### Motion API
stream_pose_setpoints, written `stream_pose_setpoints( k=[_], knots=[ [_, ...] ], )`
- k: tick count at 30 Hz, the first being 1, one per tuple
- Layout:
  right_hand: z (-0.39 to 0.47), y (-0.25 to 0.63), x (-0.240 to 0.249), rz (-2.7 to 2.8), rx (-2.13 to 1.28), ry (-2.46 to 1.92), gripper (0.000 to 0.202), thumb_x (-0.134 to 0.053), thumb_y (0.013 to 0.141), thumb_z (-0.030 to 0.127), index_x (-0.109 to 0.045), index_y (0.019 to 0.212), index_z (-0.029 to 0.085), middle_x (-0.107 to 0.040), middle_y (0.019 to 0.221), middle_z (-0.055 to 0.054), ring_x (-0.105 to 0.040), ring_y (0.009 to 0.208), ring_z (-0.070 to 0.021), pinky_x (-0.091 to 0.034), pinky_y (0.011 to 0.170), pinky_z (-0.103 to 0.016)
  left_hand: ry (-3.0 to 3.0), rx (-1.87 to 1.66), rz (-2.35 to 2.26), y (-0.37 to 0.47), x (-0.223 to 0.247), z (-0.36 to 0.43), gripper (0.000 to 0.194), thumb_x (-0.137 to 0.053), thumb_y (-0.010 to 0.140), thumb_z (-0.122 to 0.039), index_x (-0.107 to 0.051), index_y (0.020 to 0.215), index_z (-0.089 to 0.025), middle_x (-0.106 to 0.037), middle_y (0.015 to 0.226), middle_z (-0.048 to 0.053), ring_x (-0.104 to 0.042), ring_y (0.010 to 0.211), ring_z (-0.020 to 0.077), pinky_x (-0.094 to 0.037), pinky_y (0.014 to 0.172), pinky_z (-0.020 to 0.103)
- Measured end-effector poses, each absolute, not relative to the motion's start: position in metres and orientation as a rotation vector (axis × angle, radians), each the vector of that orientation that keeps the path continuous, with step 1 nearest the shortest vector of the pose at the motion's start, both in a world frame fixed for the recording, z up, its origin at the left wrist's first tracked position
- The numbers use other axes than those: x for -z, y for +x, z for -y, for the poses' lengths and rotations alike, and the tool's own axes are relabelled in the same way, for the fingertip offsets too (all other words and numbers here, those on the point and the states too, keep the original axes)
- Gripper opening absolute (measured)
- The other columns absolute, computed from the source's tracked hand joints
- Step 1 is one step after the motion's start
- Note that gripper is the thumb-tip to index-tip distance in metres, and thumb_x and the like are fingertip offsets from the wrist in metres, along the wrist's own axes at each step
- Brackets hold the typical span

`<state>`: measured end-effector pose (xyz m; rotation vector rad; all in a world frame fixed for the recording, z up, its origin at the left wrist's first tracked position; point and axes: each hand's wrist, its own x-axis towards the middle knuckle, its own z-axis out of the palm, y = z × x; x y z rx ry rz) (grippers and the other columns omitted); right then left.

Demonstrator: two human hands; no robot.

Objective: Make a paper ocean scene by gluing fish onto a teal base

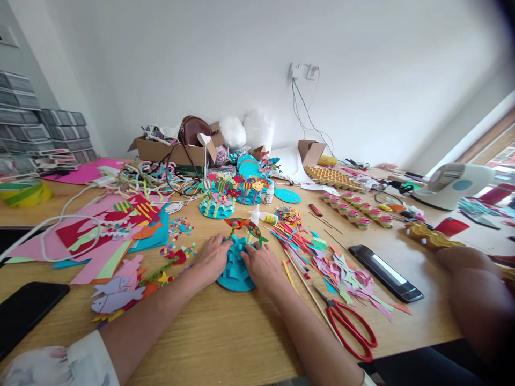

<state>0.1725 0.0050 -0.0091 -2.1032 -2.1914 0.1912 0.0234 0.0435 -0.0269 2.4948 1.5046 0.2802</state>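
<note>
A blue paper craft (235, 271) with a round base and raised wavy strips sits on the table in front of me. My left hand (213, 258) grips its left side, fingers bent against the strips. From the other side my right hand (263, 266) holds it, thumb near the strips. Two patterned paper fish stand above the craft: a red one (236, 223) and one with a green tail (256, 234). Just behind are a glue bottle (269, 217) lying on its side and an upright white bottle (269, 193). Similar blue crafts (217, 206) with fish stand farther back.
Red-handled scissors (350, 327), thin sticks and paper scraps (346, 276) lie to the right, beside a phone (386, 273). Coloured paper sheets (92, 236), paper fish (116, 297) and another phone (30, 311) are left. Another person's arm (475, 295) rests at right.
</note>
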Motion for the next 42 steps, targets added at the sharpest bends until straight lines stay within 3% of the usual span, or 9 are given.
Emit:
stream_pose_setpoints(
  k=[33,42],
  knots=[
    [-0.0053,0.173,0.0121,2.158,-0.193,-2.085,0.036,-0.034,0.093,0.041,-0.062,0.104,0.021,-0.059,0.11,-0.012,-0.05,0.108,-0.0264,-0.038,0.084,-0.035,2.502,-0.277,-1.528,0.0255,0.0313,-0.0455,0.042,-0.036,0.085,-0.011,-0.056,0.12,-0.016,-0.05,0.126,0.012,-0.044,0.117,0.0232,-0.034,0.099,0.032],
    [-0.0044,0.1717,0.0095,2.156,-0.208,-2.105,0.035,-0.035,0.093,0.041,-0.061,0.106,0.022,-0.059,0.111,-0.012,-0.05,0.108,-0.0258,-0.038,0.085,-0.035,2.495,-0.245,-1.54,0.0252,0.0303,-0.0454,0.044,-0.037,0.083,-0.009,-0.055,0.121,-0.02,-0.05,0.128,0.009,-0.043,0.119,0.0206,-0.034,0.099,0.032]
  ],
)
